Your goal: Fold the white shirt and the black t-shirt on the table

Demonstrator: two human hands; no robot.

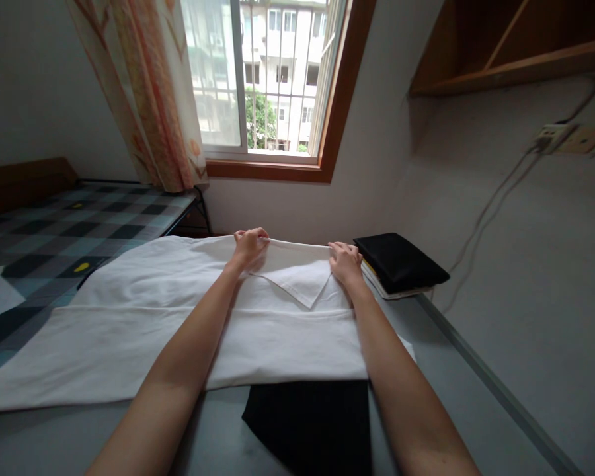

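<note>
Straightening or folding: we judge this to be the step in hand, since both our hands grip the far edge of the white garment [287, 347].
Left hand [250, 250]: our fingers look pinched on that edge, near its middle.
Right hand [346, 261]: our fingers pinch the same edge farther right, the thumb hidden from us.
Next move: in our judgement it calls for an even pull, both hands level, so that the edge runs straight.
White garment's place: spread across the grey desk [451, 377], its left part reaching the checked mattress [114, 211]; trousers or shirt, we cannot tell.
White fabric: matte and soft-looking, shallowly wrinkled, with a long straight ridge running sideways.
Pointed flap [306, 284]: a thin, crisp-edged triangle of the garment, its tip towards us between our forearms.
Black cloth [322, 423]: flat, matte, slant-edged, showing from the garment's near side.
Black case [401, 261]: smooth, faintly shiny, roughly rectangular, resting on a pale stack [377, 284] just beyond the garment's right end.
</note>
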